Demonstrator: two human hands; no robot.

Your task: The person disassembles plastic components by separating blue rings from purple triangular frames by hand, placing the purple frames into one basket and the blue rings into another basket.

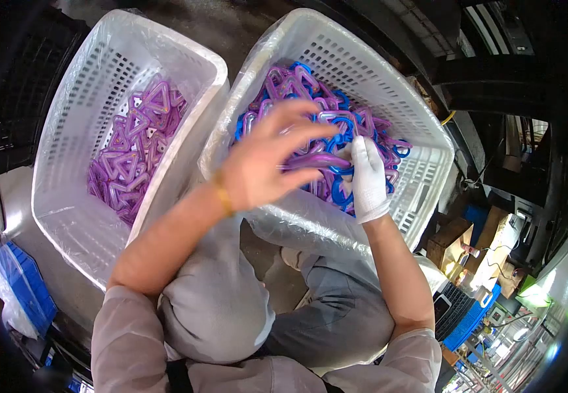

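My left hand is bare, with a yellow band at the wrist, and blurred by motion. Its fingers are spread above the right-hand basket. My right hand wears a white glove and is closed on a glossy purple plastic piece, blurred, which reaches toward the left hand's fingers. The held piece's full shape is partly hidden. Under both hands lies a pile of purple and blue plastic pieces, some of them angular loops.
The white perforated basket with the pile has a clear plastic liner. Left of it, another lined white basket holds purple triangular loops. A blue crate stands far left. Wooden boxes and cables are at right.
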